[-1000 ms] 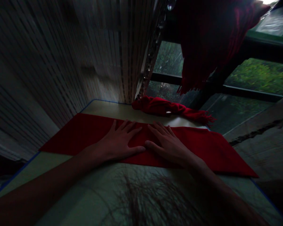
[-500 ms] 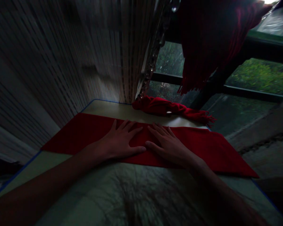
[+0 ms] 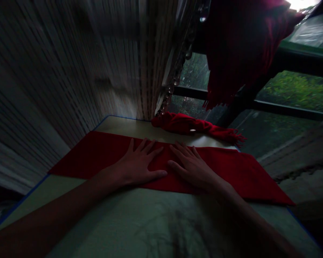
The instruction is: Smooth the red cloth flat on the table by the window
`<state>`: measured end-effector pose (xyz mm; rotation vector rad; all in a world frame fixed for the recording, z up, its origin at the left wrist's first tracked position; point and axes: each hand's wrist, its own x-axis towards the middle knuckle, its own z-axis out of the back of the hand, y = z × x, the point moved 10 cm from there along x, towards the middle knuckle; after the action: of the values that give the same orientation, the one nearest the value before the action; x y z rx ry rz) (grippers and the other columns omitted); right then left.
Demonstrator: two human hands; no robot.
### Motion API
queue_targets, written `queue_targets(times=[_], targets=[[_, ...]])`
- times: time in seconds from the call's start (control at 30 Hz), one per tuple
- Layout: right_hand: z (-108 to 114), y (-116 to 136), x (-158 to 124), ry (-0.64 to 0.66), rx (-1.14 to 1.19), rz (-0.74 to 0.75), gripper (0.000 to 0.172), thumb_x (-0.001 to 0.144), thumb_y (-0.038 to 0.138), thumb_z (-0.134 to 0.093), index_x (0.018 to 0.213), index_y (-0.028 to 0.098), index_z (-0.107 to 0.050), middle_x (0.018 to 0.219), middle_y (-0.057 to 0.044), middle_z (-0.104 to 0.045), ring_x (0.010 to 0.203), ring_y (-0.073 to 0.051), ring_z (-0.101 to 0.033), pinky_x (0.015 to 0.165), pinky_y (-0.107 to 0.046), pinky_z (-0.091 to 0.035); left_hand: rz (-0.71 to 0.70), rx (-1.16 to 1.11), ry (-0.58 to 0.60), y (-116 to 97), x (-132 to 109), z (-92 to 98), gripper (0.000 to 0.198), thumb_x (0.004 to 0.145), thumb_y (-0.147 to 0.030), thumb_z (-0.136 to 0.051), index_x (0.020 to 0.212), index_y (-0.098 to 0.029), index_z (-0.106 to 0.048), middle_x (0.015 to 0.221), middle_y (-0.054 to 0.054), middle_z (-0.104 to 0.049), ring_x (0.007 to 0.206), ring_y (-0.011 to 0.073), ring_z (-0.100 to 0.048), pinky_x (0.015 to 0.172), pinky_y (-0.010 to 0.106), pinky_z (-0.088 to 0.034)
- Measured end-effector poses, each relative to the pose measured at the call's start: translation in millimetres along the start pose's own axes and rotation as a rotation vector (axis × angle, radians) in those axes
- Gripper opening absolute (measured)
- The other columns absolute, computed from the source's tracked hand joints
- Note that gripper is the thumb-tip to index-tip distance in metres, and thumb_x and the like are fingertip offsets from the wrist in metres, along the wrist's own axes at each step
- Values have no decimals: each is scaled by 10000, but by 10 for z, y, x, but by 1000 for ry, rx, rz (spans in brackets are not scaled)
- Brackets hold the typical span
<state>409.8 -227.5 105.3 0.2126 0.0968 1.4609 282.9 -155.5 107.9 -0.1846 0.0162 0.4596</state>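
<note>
A long red cloth, folded into a flat strip, stretches from left to right across a pale table with blue edging. My left hand lies flat on the middle of the cloth, fingers spread. Just to its right, my right hand rests palm down on the same cloth with its fingers apart. The two thumbs point toward each other with a small gap between them. Behind the cloth, a bunched red scarf with a fringed end lies along the table's far side.
Striped string curtains with shiny beads hang at the left and back. A dark red fringed cloth hangs in front of the window at the right. Blurred dark hair strands cross the bottom of the view.
The view has shifted slightly, and the hair strands at the bottom have moved to the right. Both hands stay in the same place on the cloth.
</note>
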Motion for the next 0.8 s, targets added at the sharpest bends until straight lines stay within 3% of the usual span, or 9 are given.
queue_targets(times=[0.27,0.8], targets=[[-22,-5,-12,2,-7,12,750,1046,671,-337,1641,215,-319,1718,-122,-257,1597,-298,-143,1272,-607,-137,-21,-14,-30,-4,-5,11,993,884,-920,-332,1660,-310,-231,1733,116,-125,1596,411,-44,1201,755,13],[-57,-2,-27,-43,31,44,696,1045,604,-430,1632,240,-344,1703,-120,-300,1594,-303,-164,1266,-623,-149,-35,-55,-48,14,-19,-36,998,873,-926,-349,1655,-314,-253,1728,129,-126,1592,425,-17,1182,756,87]])
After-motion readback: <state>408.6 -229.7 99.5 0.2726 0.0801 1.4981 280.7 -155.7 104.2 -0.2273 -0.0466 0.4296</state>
